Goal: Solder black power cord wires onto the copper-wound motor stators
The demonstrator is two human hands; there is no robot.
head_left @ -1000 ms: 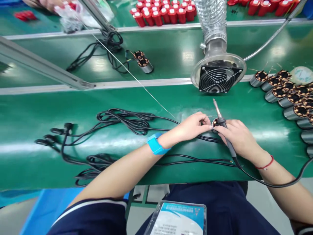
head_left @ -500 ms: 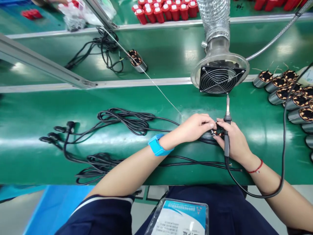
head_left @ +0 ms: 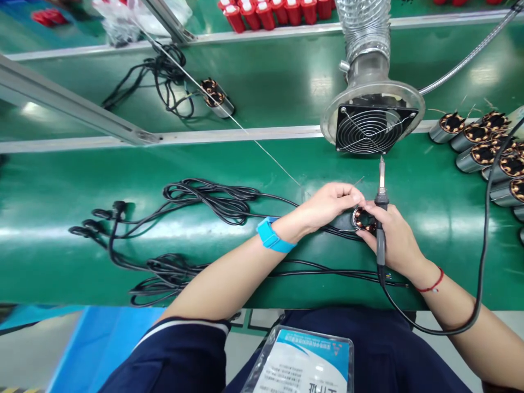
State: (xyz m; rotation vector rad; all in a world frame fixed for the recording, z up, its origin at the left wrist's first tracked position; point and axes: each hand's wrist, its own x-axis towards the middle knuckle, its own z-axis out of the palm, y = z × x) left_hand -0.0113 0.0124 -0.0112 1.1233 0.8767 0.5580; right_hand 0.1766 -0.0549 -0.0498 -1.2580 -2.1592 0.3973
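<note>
Although the stator [head_left: 356,220] already carries its copper windings [head_left: 359,212], work on it looks unfinished, with a thin lead [head_left: 359,181] jutting past your fingertips. It sits between the thumb and fingers of your right hand [head_left: 397,237], which also holds the soldering iron [head_left: 381,224], tip turned away. Your left hand [head_left: 332,203] is pinched together at the rim, apparently on that lead. Black cables [head_left: 176,265] lie with bare ends loose near the workbench's [head_left: 82,278] front edge; more stators [head_left: 477,157] crowd its back edge, rightward.
</note>
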